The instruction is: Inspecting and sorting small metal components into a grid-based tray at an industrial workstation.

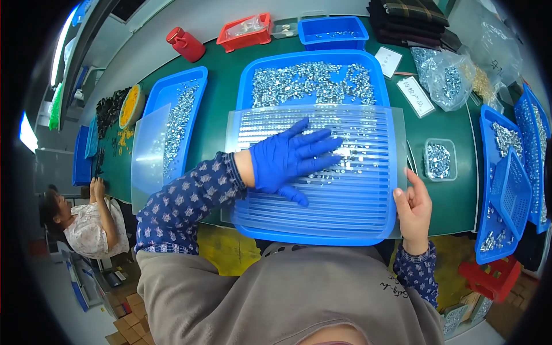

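My left hand (290,158), in a blue glove, lies flat with fingers spread on a clear ribbed plastic sheet (345,213). Small shiny metal pieces (356,152) lie in the sheet's grooves, mostly around and beyond my fingertips. The sheet rests over the near part of a large blue tray (246,80), whose far part holds many loose pieces of the same kind. My bare right hand (415,207) is at the sheet's right edge, its thumb over the edge and its fingers curled; their exact hold is partly hidden. Tweezers (410,156) lie just beyond it.
A clear tub (440,160) of metal pieces stands on the right. Blue trays (486,172) flank that side; another tray (192,126) with a clear sheet (150,158) sits left. A red flask (187,45) stands at the back. A co-worker (95,224) sits far left.
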A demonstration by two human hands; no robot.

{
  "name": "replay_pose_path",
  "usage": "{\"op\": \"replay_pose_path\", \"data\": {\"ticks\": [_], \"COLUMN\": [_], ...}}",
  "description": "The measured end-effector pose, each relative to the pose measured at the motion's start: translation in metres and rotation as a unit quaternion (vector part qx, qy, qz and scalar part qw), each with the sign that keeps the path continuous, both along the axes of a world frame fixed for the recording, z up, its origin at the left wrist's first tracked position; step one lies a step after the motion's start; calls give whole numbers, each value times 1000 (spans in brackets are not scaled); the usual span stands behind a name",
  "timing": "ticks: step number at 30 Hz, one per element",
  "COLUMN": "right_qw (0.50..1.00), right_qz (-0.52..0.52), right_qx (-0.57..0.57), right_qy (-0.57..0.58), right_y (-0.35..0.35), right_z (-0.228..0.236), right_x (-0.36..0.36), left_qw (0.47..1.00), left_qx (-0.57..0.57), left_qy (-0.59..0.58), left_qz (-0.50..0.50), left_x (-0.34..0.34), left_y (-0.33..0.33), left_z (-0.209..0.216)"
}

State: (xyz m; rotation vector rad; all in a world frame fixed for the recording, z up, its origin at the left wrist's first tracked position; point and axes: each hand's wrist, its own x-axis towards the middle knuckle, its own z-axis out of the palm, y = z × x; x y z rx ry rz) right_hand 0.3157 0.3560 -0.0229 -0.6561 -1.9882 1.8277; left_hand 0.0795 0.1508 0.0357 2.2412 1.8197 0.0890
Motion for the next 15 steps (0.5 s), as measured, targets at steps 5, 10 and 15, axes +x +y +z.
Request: {"op": "replay_pose_path", "data": {"ticks": [5,10,15], "right_qw": [1000,1000,998], "right_qz": [-4,8,59], "right_qx": [-6,5,32], "right_qy": [2,-17,-21], "right_y": [1,3,8], "right_z": [-1,2,4], "right_x": [0,5,4], "left_qw": [998,969,962], "left_qx": [-10,154,73], "left_qy": [-40,-114,47], "left_qz": [-45,154,260], "left_x": [17,-57,-140], "left_y": [4,9,-7], "left_z": [-3,7,-3]}}
